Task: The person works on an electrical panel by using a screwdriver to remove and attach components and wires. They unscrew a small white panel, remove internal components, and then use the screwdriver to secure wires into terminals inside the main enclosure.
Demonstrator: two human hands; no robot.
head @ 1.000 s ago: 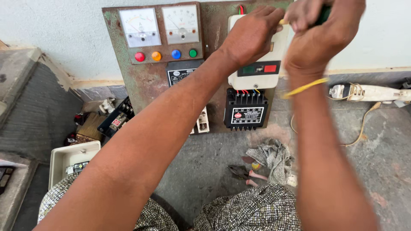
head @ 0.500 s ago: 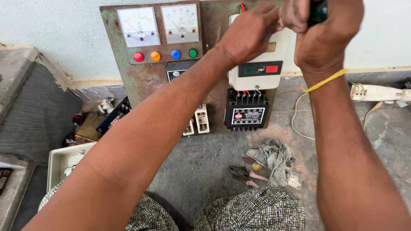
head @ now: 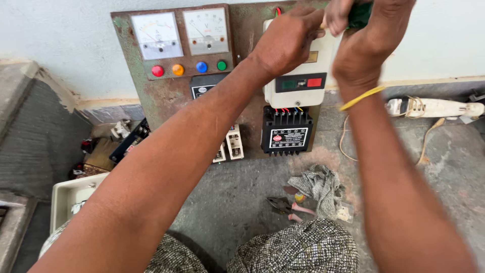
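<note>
Both my hands are raised to the top of a white switch box (head: 302,86) with a green and a red button, mounted on a rusty metal panel (head: 166,103). My right hand (head: 366,43) is closed around a green-handled screwdriver (head: 359,12), partly cut off by the frame's top edge. My left hand (head: 290,40) lies on the box's upper left corner, its fingertips pinching the tool's pale shaft. A yellow band (head: 361,97) circles my right wrist. Coloured wires run from the box into a black module (head: 286,131) beneath it.
The panel carries two analog meters (head: 184,33) and a row of red, orange, blue and green lamps (head: 188,67). Pliers (head: 288,206) and a grey rag (head: 318,184) lie on the concrete floor. A white tray (head: 70,194) sits at the left, a white power strip (head: 429,107) at the right.
Both hands have stayed at the top of the white box, shifting slightly higher in the view; the right hand's grip on the green handle has turned a little.
</note>
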